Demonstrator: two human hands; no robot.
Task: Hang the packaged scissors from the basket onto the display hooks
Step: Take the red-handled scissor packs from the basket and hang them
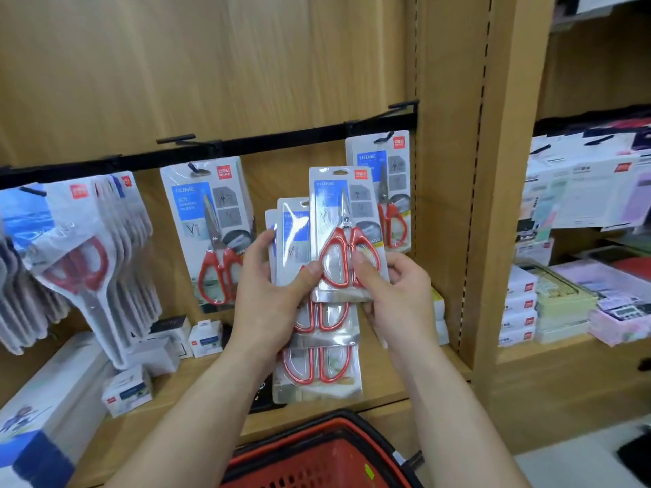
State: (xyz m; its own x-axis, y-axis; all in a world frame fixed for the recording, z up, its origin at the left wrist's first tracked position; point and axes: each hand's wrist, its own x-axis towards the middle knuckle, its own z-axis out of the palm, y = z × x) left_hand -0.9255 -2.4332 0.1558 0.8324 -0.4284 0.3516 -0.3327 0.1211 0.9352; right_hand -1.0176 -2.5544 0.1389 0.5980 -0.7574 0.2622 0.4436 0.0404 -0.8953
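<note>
The right grip (394,294) pinches the bottom of the front pack (343,213), with the thumb on the clear plastic over the red handles and the fingers tucked behind. It is a low hold, so the hole at the top of the card is free to go over a hook. The left grip (271,294) is closed round the stack of packs (320,346) just behind, thumb across the front and fingers at the back edge. I think it holds them spread like a fan so one pack can come off the front and the rest do not slip. The front pack stands upright and sits higher than the others, up in the air in front of the wooden shelf (169,385). Just behind it to the right, a hung pack (387,177) of the same kind dangles from a hook (382,138) on the black rail (281,139). A second hung pack (208,220) dangles to the left. The front pack is close to the right one, so I guess it is meant to go there, but I cannot be sure. The red basket (317,459) sits right under the arms at the bottom edge — near enough to reach for more. I cannot see if any packs are left in it. Far left, white packs (105,241) hang in a thick row.
</note>
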